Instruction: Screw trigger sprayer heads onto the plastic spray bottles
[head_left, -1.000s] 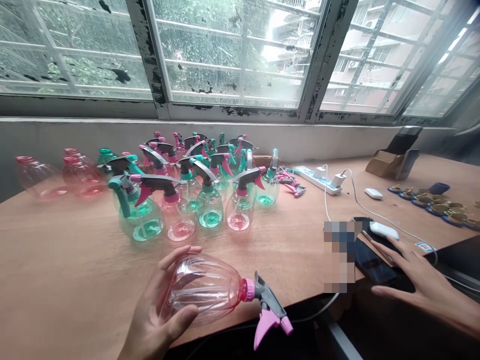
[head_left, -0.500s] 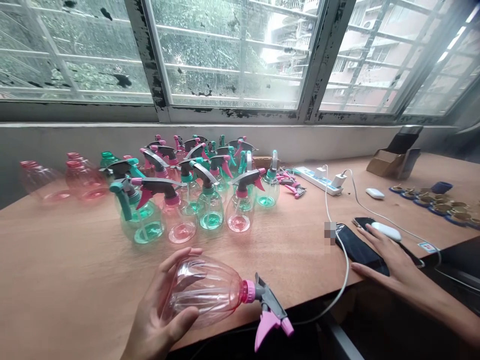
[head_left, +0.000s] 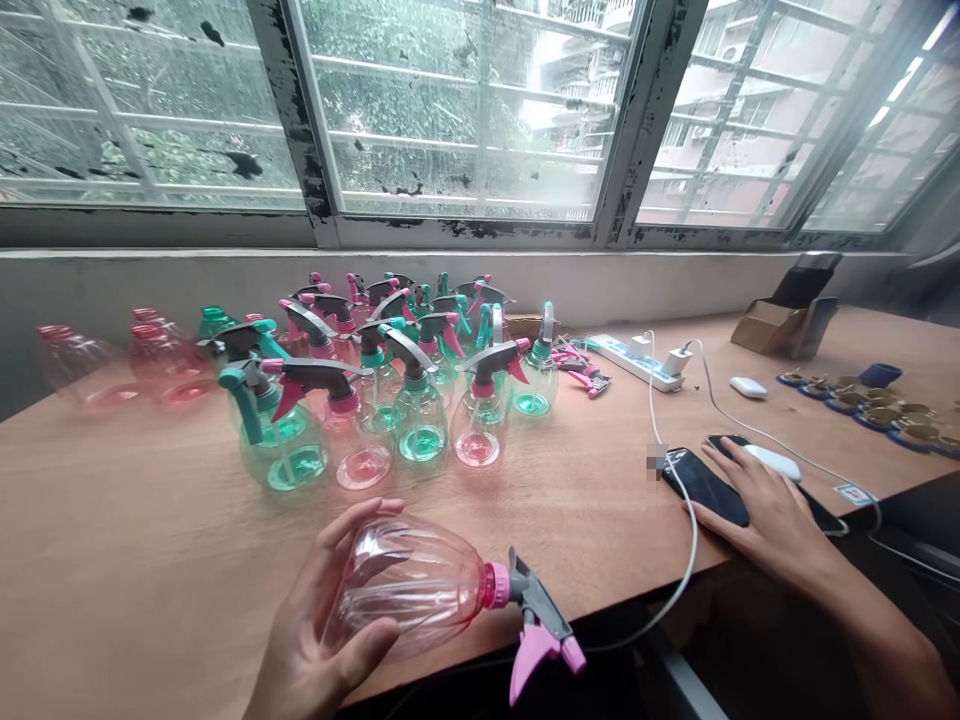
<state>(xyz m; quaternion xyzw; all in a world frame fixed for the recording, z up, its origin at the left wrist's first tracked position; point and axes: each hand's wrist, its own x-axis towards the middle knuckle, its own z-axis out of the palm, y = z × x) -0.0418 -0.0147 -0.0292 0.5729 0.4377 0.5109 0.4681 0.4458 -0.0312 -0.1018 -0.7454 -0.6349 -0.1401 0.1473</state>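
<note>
Evidently, in the head view, the left hand (head_left: 319,612) is wrapped around the base of a clear pink spray bottle (head_left: 424,585), held sideways over the near edge of the table (head_left: 165,570), its trigger head (head_left: 541,610) toward the right. The right hand (head_left: 772,512) lies spread over a dark phone (head_left: 701,482); whether it grips, I can't quite tell. Beyond the held bottle, pink and green bottles (head_left: 421,415) stand upright, clustered.
</note>
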